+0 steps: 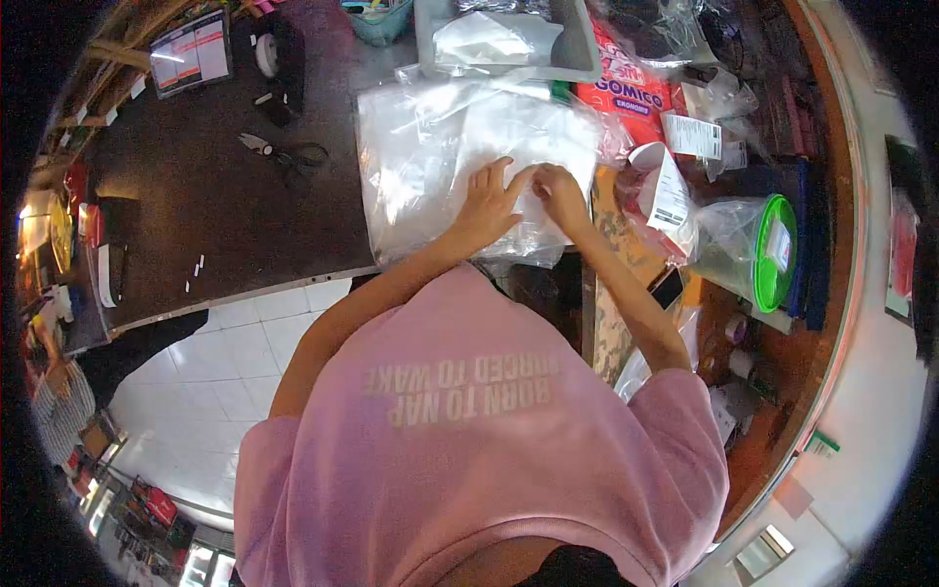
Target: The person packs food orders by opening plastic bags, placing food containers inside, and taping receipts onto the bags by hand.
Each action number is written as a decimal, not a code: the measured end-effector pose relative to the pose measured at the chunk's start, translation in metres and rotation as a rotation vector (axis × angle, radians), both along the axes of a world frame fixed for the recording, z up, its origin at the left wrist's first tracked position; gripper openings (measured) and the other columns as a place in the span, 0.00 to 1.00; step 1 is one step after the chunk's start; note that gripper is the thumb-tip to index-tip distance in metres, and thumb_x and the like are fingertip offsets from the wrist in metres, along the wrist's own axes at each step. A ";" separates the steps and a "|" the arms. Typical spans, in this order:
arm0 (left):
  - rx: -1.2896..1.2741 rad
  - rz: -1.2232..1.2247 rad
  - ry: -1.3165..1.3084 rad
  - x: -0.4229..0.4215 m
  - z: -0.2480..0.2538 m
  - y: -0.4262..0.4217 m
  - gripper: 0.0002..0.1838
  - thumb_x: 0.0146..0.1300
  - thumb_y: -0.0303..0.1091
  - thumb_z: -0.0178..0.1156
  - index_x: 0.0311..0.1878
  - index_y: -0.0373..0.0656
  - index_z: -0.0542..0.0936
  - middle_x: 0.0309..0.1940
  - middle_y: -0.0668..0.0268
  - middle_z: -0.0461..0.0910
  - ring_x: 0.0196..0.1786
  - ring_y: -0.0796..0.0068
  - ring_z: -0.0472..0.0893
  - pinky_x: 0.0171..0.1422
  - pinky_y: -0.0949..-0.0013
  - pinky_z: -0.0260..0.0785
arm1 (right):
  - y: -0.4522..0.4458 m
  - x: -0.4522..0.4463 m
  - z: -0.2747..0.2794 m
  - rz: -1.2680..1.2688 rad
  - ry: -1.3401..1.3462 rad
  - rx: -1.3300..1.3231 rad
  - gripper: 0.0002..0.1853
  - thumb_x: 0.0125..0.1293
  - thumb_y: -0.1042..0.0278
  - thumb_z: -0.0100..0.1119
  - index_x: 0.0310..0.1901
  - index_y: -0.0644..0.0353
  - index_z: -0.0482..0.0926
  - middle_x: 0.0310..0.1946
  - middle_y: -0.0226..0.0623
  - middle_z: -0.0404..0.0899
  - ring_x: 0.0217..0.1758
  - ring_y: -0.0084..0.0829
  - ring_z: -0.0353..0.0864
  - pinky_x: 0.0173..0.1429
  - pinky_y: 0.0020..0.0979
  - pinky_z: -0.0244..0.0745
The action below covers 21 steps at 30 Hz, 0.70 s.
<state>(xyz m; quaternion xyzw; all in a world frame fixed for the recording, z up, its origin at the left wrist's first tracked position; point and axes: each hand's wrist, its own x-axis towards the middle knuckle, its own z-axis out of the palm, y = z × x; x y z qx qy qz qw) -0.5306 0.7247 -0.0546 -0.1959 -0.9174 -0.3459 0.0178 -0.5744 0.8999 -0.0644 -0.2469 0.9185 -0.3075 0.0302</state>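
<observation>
The left arm [386, 284] is bare below the sleeve, bent at the elbow, its forearm running toward 2 o'clock. The right arm [631, 298] mirrors it, its forearm angling toward 11. Both wrists [458, 241] look nearly straight. The left grip [486, 203] lies palm down near 12, fingers [481, 178] spread and slightly bent, thumb [519, 183] stretched toward 1. Just beside it, the right grip [560, 196] has its fingers curled in toward 10; their tips are unclear.
</observation>
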 end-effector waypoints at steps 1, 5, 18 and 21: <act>0.009 0.018 0.003 -0.002 0.003 0.002 0.44 0.40 0.38 0.68 0.63 0.50 0.56 0.55 0.52 0.56 0.58 0.50 0.58 0.60 0.52 0.51 | 0.002 -0.005 0.009 -0.015 -0.128 -0.153 0.07 0.48 0.78 0.57 0.32 0.64 0.74 0.32 0.39 0.75 0.35 0.39 0.74 0.43 0.33 0.68; 0.134 0.131 0.035 -0.012 0.007 0.010 0.48 0.35 0.39 0.70 0.62 0.49 0.56 0.54 0.51 0.56 0.57 0.51 0.58 0.60 0.51 0.49 | 0.009 -0.023 0.087 -0.096 -0.351 -0.369 0.05 0.59 0.73 0.53 0.32 0.65 0.72 0.31 0.37 0.77 0.32 0.24 0.77 0.35 0.26 0.73; 0.356 0.218 0.182 -0.043 0.058 0.034 0.33 0.43 0.39 0.66 0.55 0.45 0.66 0.47 0.50 0.66 0.51 0.50 0.67 0.51 0.52 0.60 | -0.019 -0.022 0.189 -0.151 -0.201 -0.731 0.09 0.63 0.68 0.45 0.36 0.66 0.70 0.28 0.35 0.74 0.30 0.25 0.75 0.41 0.26 0.71; 0.560 0.053 0.083 -0.075 0.076 0.031 0.17 0.51 0.37 0.60 0.44 0.40 0.74 0.31 0.50 0.74 0.38 0.50 0.74 0.40 0.56 0.66 | -0.022 -0.016 0.214 -0.199 -0.249 -0.870 0.12 0.65 0.64 0.46 0.38 0.66 0.69 0.32 0.36 0.74 0.37 0.26 0.75 0.45 0.28 0.70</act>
